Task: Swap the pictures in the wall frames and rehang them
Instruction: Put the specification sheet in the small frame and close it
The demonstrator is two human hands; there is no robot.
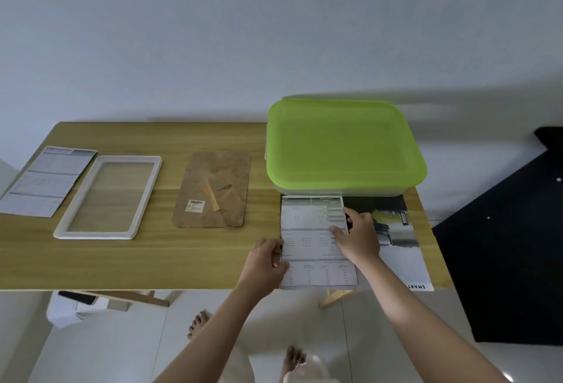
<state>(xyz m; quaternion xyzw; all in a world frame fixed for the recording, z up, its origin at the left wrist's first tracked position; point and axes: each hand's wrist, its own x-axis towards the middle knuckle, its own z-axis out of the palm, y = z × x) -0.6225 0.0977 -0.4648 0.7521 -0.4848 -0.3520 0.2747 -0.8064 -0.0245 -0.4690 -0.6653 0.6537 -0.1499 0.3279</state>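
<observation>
Both hands on a sheet near the worktop's front right corner.
Left hand [266,257] pinches the sheet's [313,248] left edge; right hand [358,235] presses it with fingers loosely spread. Green-lidded box [344,145] behind stays lidded, contents hidden.

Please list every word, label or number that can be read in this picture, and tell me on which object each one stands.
"SPECIFICATION": heading of the printed sheet at the table's left end; its smaller text is blurred.
"SMART": near edge of the poster, seen upside down, cut off.
Barcode sticker on the brown backing board: too small to read.
Sheet under both hands: tables, blurred.
</observation>
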